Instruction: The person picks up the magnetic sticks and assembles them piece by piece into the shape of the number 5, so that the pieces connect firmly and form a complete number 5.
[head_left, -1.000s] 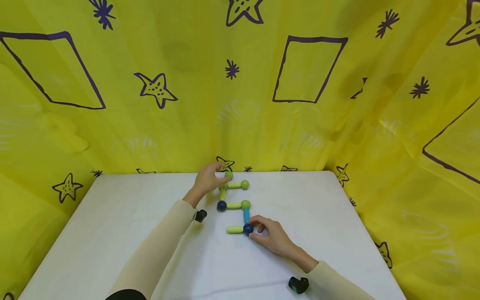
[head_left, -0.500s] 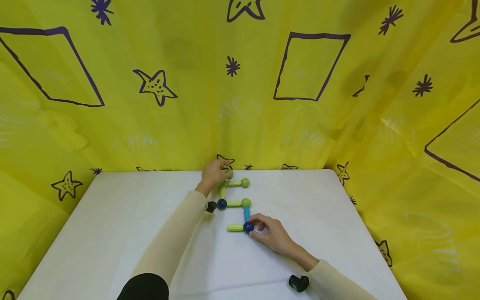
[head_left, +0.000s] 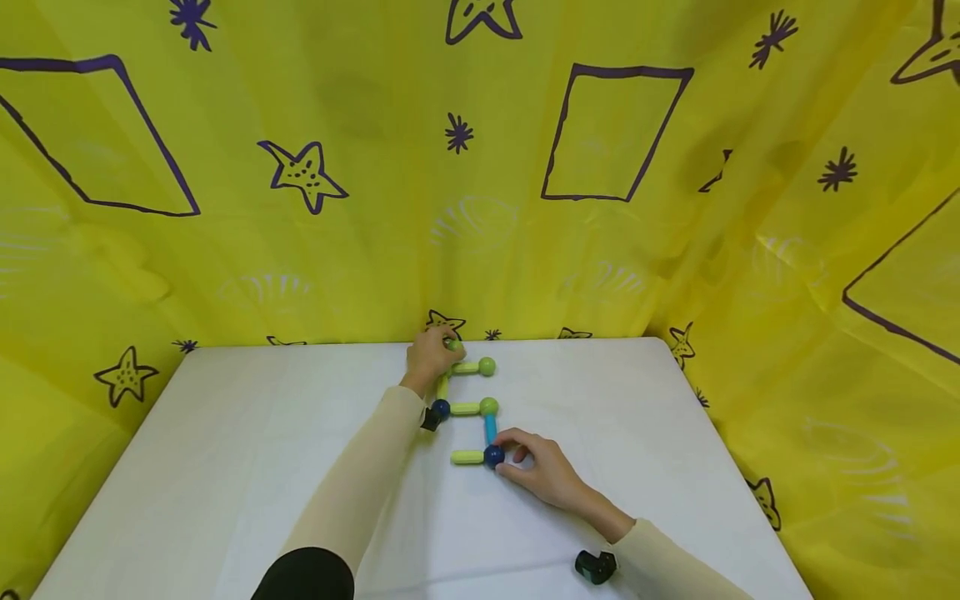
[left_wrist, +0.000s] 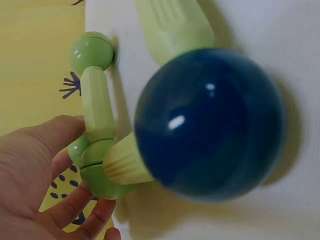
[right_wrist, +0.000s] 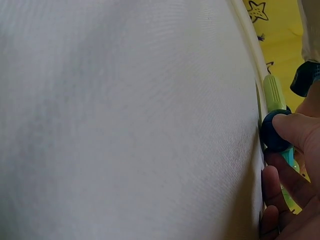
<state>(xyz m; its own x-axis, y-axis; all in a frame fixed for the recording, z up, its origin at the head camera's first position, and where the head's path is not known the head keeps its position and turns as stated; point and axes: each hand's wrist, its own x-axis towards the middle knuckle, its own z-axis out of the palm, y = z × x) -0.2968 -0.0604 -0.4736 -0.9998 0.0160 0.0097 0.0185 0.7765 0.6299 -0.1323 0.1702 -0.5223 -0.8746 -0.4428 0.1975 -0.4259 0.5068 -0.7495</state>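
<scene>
A chain of construction-toy balls and rods lies on the table in a stepped shape. My right hand point(head_left: 546, 473) pinches the dark blue ball point(head_left: 494, 457) at its near end between thumb and finger. A yellow-green rod point(head_left: 467, 457) points left from that ball, and a light blue rod point(head_left: 491, 428) leads to a green ball point(head_left: 489, 406). Another dark blue ball point(left_wrist: 210, 125) looms large in the left wrist view. At the far end my left hand point(head_left: 432, 357) pinches a green ball point(left_wrist: 77, 151), beside the green corner ball point(left_wrist: 102, 172), which is mostly hidden in the head view.
A white-covered table point(head_left: 285, 433) bears the chain. A yellow patterned curtain point(head_left: 375, 250) stands behind its far edge and along the sides. Black wrist cameras point(head_left: 596, 567) hang close to the tabletop; the left one is beside the chain's middle blue ball.
My left hand has moved right along the far end, covering more of the corner ball and the green ball beyond it. My right hand stays at the near blue ball.
</scene>
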